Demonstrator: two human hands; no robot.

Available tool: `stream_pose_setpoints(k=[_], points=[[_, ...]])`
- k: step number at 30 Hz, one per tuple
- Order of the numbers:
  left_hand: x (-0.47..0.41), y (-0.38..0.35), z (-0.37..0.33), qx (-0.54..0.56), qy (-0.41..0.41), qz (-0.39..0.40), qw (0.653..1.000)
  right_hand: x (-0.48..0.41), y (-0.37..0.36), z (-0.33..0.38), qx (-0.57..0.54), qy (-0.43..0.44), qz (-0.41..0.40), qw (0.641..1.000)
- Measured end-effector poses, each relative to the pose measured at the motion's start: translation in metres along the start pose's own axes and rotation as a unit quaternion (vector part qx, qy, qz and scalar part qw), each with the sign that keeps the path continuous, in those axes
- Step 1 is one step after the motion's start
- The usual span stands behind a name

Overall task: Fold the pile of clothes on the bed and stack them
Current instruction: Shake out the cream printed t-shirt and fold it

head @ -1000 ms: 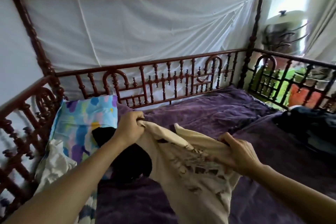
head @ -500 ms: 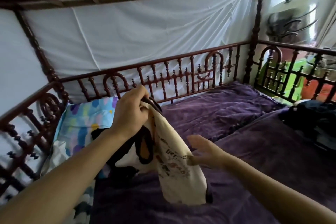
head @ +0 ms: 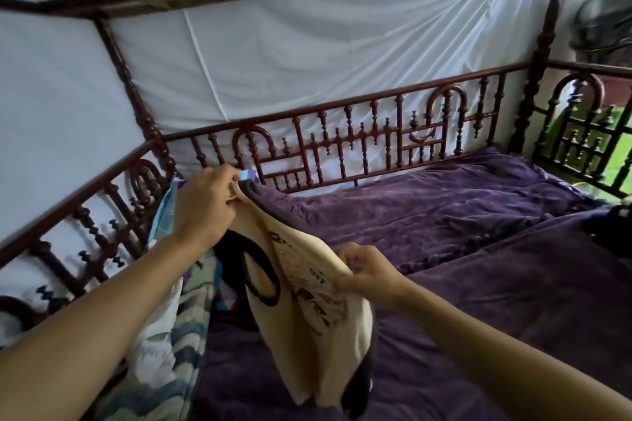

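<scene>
A cream T-shirt [head: 321, 345] with black trim and a printed front hangs in the air above the purple bedspread [head: 461, 215]. My left hand [head: 205, 205] grips its top edge near the black collar, raised toward the headboard corner. Lower and to the right, my right hand [head: 367, 272] pinches the shirt's cloth at its middle edge. The shirt's lower part dangles crumpled below both hands. A dark heap of clothes [head: 612, 229] lies at the far right edge of the bed, mostly out of view.
A carved dark-red wooden railing [head: 359, 133] encloses the bed on the far and left sides, with white netting behind. A colourful pillow [head: 164, 352] and a patterned cloth lie along the left side, and a dark garment [head: 236, 260] sits behind the shirt.
My right hand, open and off the shirt half a second ago, has closed on its middle edge. My left hand has kept its grip on the shirt and raised it further.
</scene>
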State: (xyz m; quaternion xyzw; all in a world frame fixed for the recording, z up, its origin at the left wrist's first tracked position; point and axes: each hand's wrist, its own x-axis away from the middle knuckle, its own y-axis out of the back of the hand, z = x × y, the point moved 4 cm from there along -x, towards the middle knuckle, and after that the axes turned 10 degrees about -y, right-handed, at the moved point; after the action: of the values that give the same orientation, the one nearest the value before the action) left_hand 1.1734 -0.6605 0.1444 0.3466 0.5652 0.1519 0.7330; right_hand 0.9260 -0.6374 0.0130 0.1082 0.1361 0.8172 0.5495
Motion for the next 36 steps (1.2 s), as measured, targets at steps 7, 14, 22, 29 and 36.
stream_pose_setpoints(k=[7,14,22,29,36], points=[[-0.005,-0.064,-0.010,0.030,-0.059,0.071,0.995,0.015,-0.015,-0.029,-0.014,-0.049,0.001,0.999],[0.007,-0.125,0.026,0.078,-0.109,0.215,0.967,0.032,-0.013,-0.032,0.357,0.132,-0.247,0.891],[-0.036,-0.174,0.071,0.177,-0.003,0.188,0.966,0.021,-0.040,-0.050,0.119,-0.104,-0.238,0.958],[-0.082,-0.241,-0.011,0.437,0.130,0.160,0.875,0.083,0.037,-0.081,0.090,-0.120,-0.384,0.911],[-0.104,-0.301,-0.192,0.492,0.062,0.242,0.834,0.159,0.144,-0.181,0.138,-0.272,-0.488,0.818]])
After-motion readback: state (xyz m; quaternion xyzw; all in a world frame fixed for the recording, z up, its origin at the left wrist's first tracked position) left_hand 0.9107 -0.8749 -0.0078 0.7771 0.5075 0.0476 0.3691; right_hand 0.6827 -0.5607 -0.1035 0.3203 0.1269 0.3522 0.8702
